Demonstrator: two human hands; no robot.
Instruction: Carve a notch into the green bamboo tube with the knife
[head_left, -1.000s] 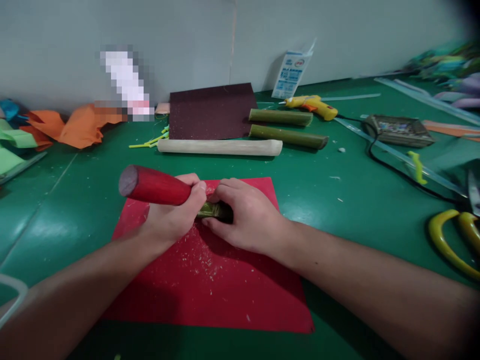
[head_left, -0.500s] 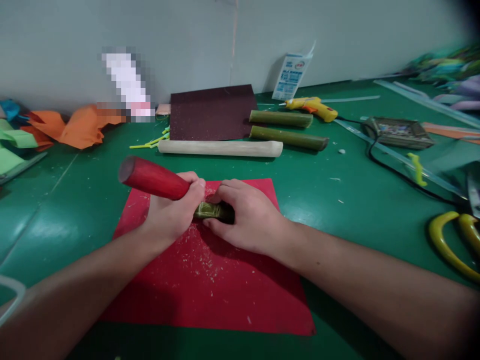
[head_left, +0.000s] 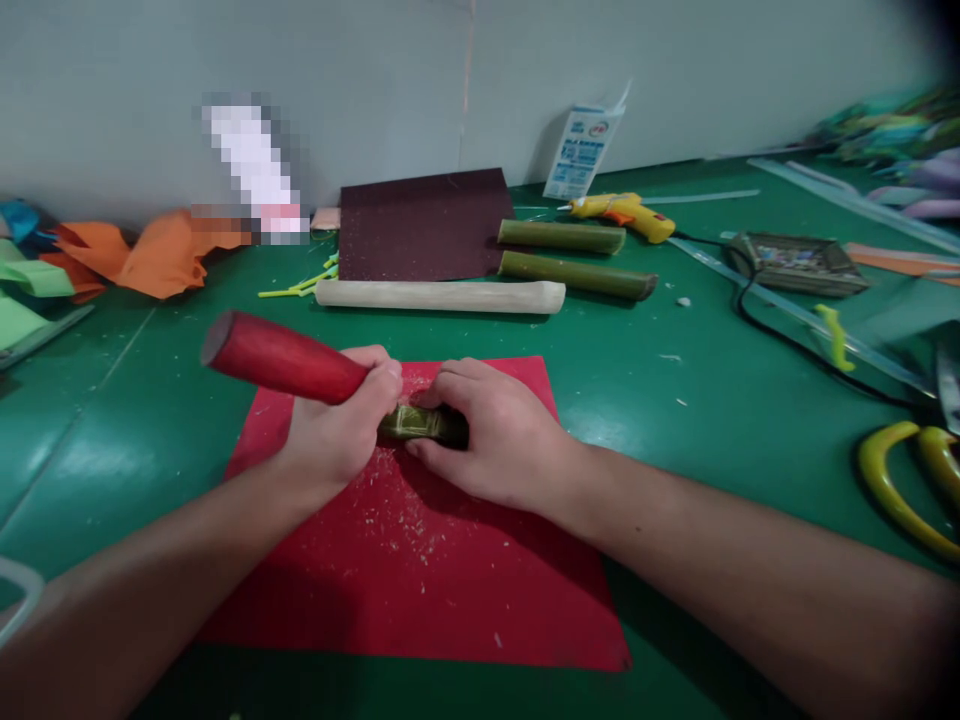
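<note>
My left hand (head_left: pixel 336 432) is closed around a tool with a thick red handle (head_left: pixel 289 360), whose butt end points up and to the left. The tool's working end is hidden behind my fingers. My right hand (head_left: pixel 510 432) grips a short piece of green bamboo (head_left: pixel 411 422) from the right, thumb on its near side and fingers on its far side. Pale cut lines mark the bamboo's top. Both hands meet over a red sheet (head_left: pixel 480 610), which is strewn with small pale shavings.
Behind the sheet lie a pale stick (head_left: pixel 442 296), two split bamboo pieces (head_left: pixel 574 276) and a dark board (head_left: pixel 420 225). A yellow glue gun (head_left: pixel 626 215) trails a black cord to the right. Yellow-handled scissors (head_left: pixel 889 480) are at the right edge, orange paper (head_left: pixel 161 255) at left.
My left hand and the red-handled tool have shifted slightly left, and the handle leans lower. My right hand and the bamboo have hardly moved.
</note>
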